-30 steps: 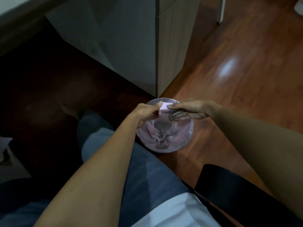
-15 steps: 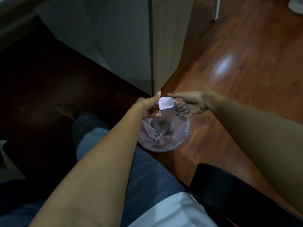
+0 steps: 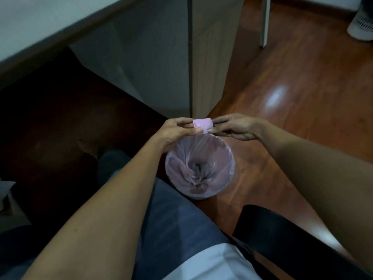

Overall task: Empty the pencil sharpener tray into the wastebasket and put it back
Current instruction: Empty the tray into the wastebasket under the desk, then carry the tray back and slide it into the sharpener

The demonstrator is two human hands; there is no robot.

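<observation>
A small pale pink sharpener tray [image 3: 202, 124] is held above the far rim of a round wastebasket [image 3: 226, 150] lined with a pink plastic bag. My left hand [image 3: 177, 131] pinches the tray's left side between thumb and fingers. My right hand [image 3: 234, 127] touches the tray's right end with its fingertips. The tray's open side faces up toward me. Dark bits lie at the bottom of the bag.
A wooden desk panel [image 3: 210, 57] stands just behind the basket. Reddish wood floor [image 3: 302, 87] spreads to the right, with a white slatted bin [image 3: 361, 25] at the far top right. My legs and a black chair seat [image 3: 282, 235] fill the bottom.
The tray has turned from tipped over the basket to open side up, and both hands have lifted it slightly toward the basket's far rim. The right fingertips now rest on its end.
</observation>
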